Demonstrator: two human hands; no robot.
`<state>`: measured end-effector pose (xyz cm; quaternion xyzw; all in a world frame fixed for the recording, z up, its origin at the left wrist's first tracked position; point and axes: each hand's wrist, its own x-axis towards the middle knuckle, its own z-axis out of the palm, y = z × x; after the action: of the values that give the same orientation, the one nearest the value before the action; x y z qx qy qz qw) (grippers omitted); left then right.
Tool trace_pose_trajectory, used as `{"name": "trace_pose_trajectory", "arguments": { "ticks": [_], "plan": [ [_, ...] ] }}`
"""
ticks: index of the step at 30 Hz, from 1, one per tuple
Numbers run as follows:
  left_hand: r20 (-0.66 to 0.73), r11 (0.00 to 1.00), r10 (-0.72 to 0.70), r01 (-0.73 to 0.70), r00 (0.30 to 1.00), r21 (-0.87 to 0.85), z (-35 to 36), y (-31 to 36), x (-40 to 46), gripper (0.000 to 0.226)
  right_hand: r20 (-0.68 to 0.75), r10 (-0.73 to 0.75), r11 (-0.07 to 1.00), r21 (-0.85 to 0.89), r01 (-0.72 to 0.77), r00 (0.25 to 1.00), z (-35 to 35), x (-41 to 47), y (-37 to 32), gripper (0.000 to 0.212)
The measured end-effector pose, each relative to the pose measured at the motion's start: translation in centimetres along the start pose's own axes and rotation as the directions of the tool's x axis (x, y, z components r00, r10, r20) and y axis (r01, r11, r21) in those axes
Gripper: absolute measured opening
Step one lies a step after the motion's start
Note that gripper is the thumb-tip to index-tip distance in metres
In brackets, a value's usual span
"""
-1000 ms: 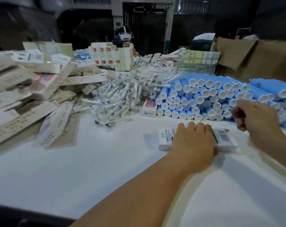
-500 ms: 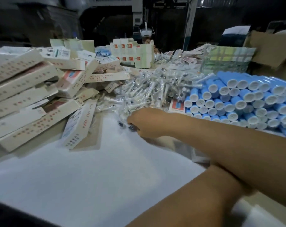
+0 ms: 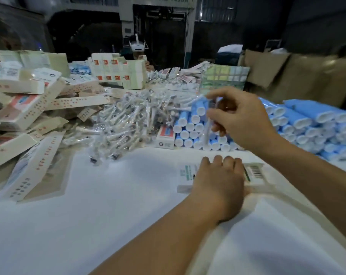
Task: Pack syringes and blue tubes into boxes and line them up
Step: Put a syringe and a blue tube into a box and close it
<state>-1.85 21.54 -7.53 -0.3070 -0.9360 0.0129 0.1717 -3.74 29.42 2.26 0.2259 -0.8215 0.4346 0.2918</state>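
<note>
My left hand [image 3: 220,181] lies flat on a white box [image 3: 254,174] with green print and a barcode, on the white table cover. My right hand [image 3: 240,120] is raised above it, fingers pinched on a wrapped syringe [image 3: 206,127] that hangs down, blurred. A heap of wrapped syringes [image 3: 132,124] lies in the middle. Blue tubes with white caps [image 3: 190,128] are stacked behind my hands, and more of them [image 3: 314,124] pile up to the right.
Flat and folded cartons [image 3: 29,116] are heaped on the left. Upright white boxes with red marks [image 3: 116,73] stand at the back. A small red-and-white box [image 3: 165,136] leans by the tubes. Brown cardboard [image 3: 299,78] fills the back right. A person with a headset [image 3: 137,45] sits opposite.
My right hand came back from the syringe heap on the left, lifting a wrapped syringe over the box. My left hand stays on the box.
</note>
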Motion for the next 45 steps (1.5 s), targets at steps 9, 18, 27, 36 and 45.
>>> {"name": "trace_pose_trajectory", "arguments": {
  "ticks": [9,18,27,36,45],
  "plan": [
    [-0.063,0.999,-0.019,0.017,0.998,-0.034,-0.1,0.0,0.5,0.065,-0.431,0.716,0.694,0.531,-0.487,0.55,-9.7,-9.9,9.4,0.019],
    [-0.101,0.991,-0.13,0.128,0.986,-0.03,-0.6,0.1,0.5,0.066,-0.372,0.734,0.675,0.488,-0.553,0.568,-8.2,-9.8,8.6,0.018],
    [-0.123,0.996,-0.085,0.082,0.989,-0.029,-0.3,0.1,0.7,0.066,-0.266,0.668,0.728,0.425,-0.537,0.695,-6.8,-9.9,7.6,0.017],
    [-0.165,0.998,-0.062,0.056,0.984,-0.038,0.0,0.9,0.9,0.066,-0.306,0.565,0.824,0.261,-0.504,0.766,-5.1,-10.4,7.3,0.021],
    [-0.179,0.996,-0.086,0.08,0.98,-0.04,-0.1,0.5,1.0,0.065,-0.233,0.42,0.907,0.124,-0.402,0.877,-4.6,-10.7,6.3,0.032]
  ]
}}
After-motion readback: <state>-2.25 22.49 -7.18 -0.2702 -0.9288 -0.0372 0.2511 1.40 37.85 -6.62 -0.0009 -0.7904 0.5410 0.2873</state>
